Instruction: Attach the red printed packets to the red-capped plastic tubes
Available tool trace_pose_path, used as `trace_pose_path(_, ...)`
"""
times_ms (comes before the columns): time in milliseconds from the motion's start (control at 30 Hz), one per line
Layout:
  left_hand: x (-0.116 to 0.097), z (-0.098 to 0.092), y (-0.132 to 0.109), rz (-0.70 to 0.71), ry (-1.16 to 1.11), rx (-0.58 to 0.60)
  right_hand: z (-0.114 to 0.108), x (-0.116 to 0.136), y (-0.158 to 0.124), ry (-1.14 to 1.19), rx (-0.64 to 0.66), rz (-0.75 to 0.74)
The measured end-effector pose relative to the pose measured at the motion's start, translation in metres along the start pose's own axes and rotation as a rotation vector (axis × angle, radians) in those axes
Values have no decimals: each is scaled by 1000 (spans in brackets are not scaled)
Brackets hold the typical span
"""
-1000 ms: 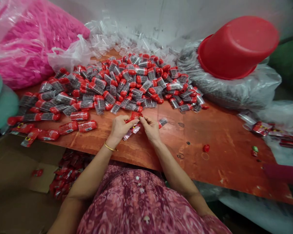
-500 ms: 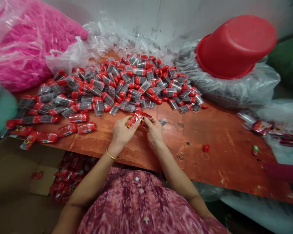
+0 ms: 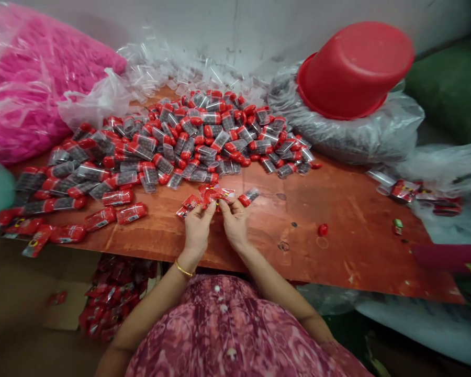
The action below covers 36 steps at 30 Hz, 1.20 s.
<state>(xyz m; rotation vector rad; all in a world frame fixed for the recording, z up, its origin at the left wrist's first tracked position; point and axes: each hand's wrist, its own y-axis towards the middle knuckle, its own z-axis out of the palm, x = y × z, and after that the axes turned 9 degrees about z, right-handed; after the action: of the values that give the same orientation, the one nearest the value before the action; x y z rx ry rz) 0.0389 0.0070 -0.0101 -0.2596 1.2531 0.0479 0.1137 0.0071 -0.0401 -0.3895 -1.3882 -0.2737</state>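
My left hand point(image 3: 198, 228) and my right hand point(image 3: 235, 222) meet above the front middle of the table. Their thumbs and fingertips pinch a red printed plastic sleeve point(image 3: 211, 192) from both sides. Beside my left fingers, more flat red sleeves point(image 3: 189, 204) lie on the tabletop. A small clear tube with a red cap point(image 3: 249, 197) rests just past my right fingers. Behind the hands spreads a big heap of red-capped clear tubes point(image 3: 188, 139) with dark contents. Several tubes wrapped in red sleeves point(image 3: 131, 213) lie to the left.
A red bucket point(image 3: 357, 70) stands upside down on a filled clear bag point(image 3: 349, 133) at the back right. Pink pieces fill a large bag point(image 3: 43, 78) at the left. A loose red cap point(image 3: 322, 229) lies on the wooden table point(image 3: 361, 251). Wrapped red packs point(image 3: 113, 293) sit below the edge.
Both hands have drawn slightly down and closer together, still on red plastic. More red sleeves and a capped tube now show around the fingers. The whole view has shifted a little.
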Motion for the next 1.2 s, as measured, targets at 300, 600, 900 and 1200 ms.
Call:
trace_pose_path(300, -20, -17, 22, -220, -65, -6, -95, 32, 64, -948, 301, -448)
trace_pose_path(600, -25, -10, 20, -400, -175, 74, -127, 28, 77, -1344, 455, -423)
trace_pose_path(900, -28, -12, 19, -495, -170, 89, -121, 28, 51, -1205, 486, -325)
trace_pose_path(1200, -27, -16, 13, -422, -156, 176, -125, 37, 24, -716, 408, -199)
